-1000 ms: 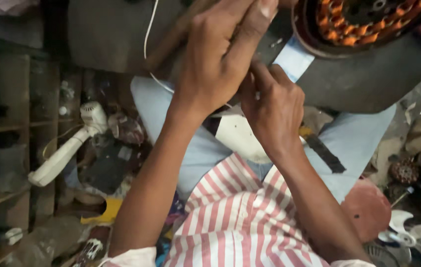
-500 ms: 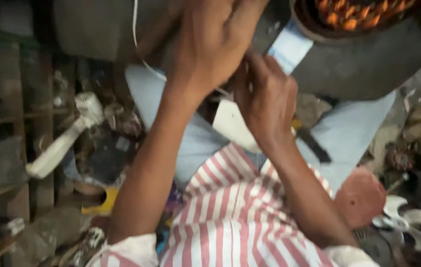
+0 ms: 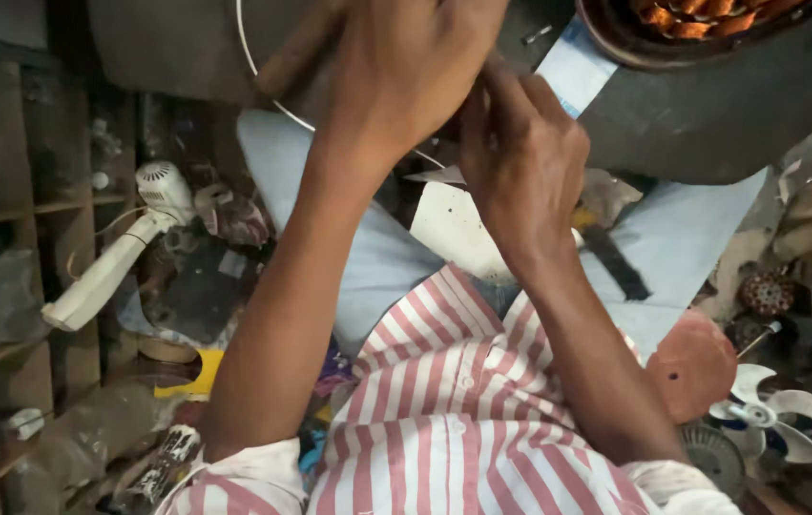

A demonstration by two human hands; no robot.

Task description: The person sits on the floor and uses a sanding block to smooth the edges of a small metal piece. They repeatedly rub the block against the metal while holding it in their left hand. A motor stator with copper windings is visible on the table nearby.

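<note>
1. The left hand (image 3: 406, 76) and the right hand (image 3: 520, 153) meet at the top middle of the head view, fingers curled tight and pressed against each other over a small spot that the knuckles hide.
2. Both hands are closed into a pinch; what they pinch cannot be made out.
3. A thin white wire (image 3: 255, 74) runs up from beside the left wrist in a long curve toward the top edge, so its long axis stands nearly upright in the picture, bending right at its lower end under the left hand.
4. Just right of the right hand, a pale blue strip (image 3: 573, 72) slants up and to the right, its upper end meeting the round motor stator (image 3: 702, 24) with copper-coloured windings at the top edge.
5. The stator sits on a dark grey surface (image 3: 711, 124) above the person's lap.
6. Below the hands a white sheet (image 3: 454, 224) lies on the pale blue trousers, beside a flat black strip (image 3: 616, 262) that slants down to the right.
7. To the left, a white hair dryer (image 3: 129, 243) lies on the cluttered floor, nozzle end up and to the right, beside wooden shelves (image 3: 5, 210).
8. A white fan blade (image 3: 769, 410) lies at the lower right, near a reddish disc (image 3: 692, 367).
9. Compared with half a second ago, the hands stay locked together at the same spot; the view has shifted slightly so that less of the stator shows.
</note>
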